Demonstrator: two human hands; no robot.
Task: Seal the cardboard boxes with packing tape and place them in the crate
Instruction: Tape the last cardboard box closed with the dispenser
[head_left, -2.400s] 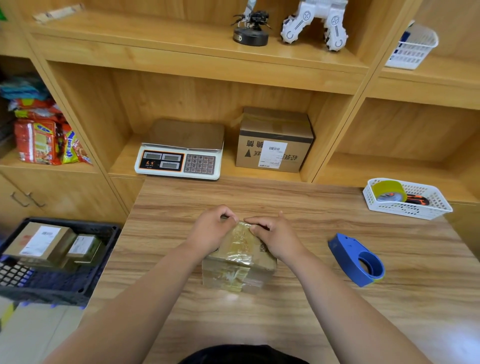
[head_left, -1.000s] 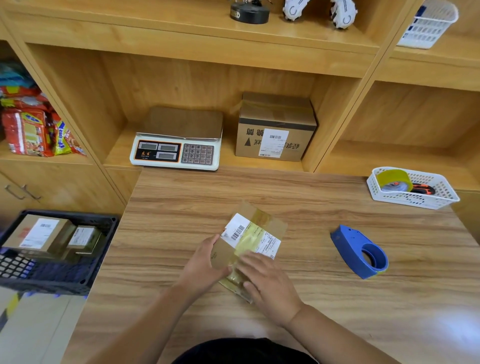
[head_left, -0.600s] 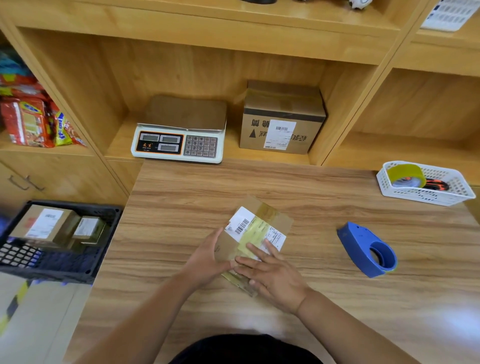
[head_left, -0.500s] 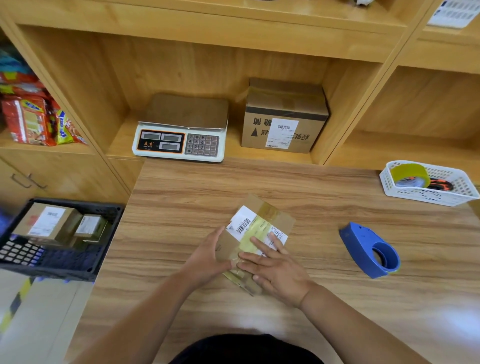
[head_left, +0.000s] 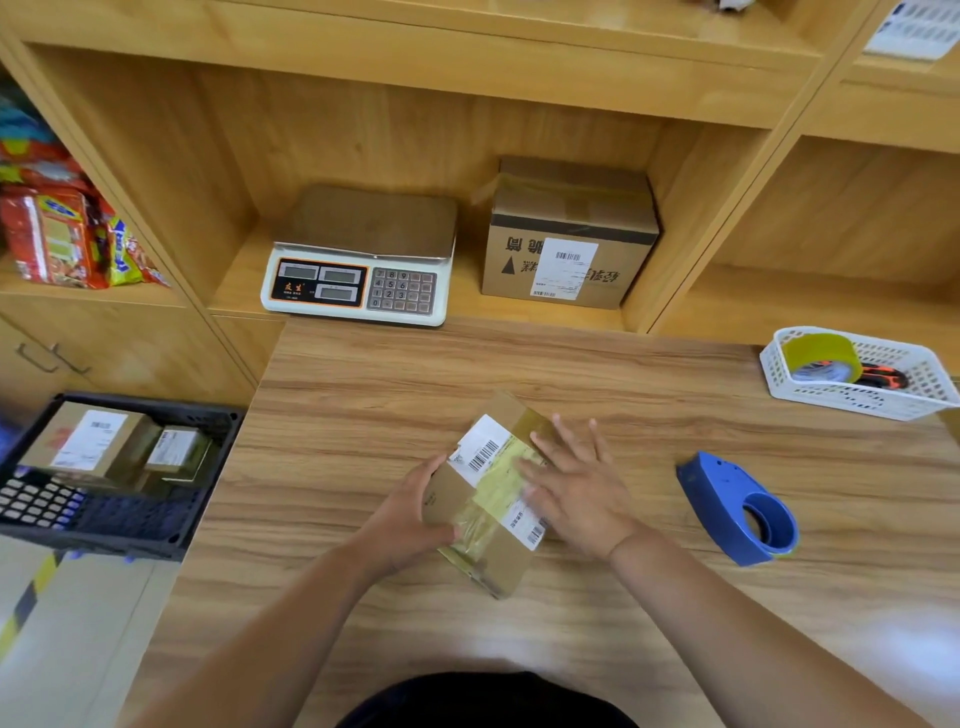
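Observation:
A small cardboard box (head_left: 483, 499) with a white barcode label and a yellowish strip of tape across its top lies on the wooden table (head_left: 571, 374). My left hand (head_left: 410, 514) grips its left side. My right hand (head_left: 576, 483) lies flat on the right part of the top, fingers spread. The blue tape dispenser (head_left: 737, 509) rests on the table to the right, apart from both hands. A dark crate (head_left: 124, 467) stands low at the left and holds two labelled boxes (head_left: 88, 441).
A weighing scale (head_left: 358, 260) and a larger cardboard box (head_left: 566, 234) sit on the shelf behind the table. A white basket (head_left: 857, 400) with a tape roll (head_left: 821, 356) stands at the table's right edge. Snack packets (head_left: 57, 234) fill the left shelf.
The box was turned over so its labelled face is up. My right hand slid from the near edge up along the taped top toward the far right. My left hand kept hold of the side.

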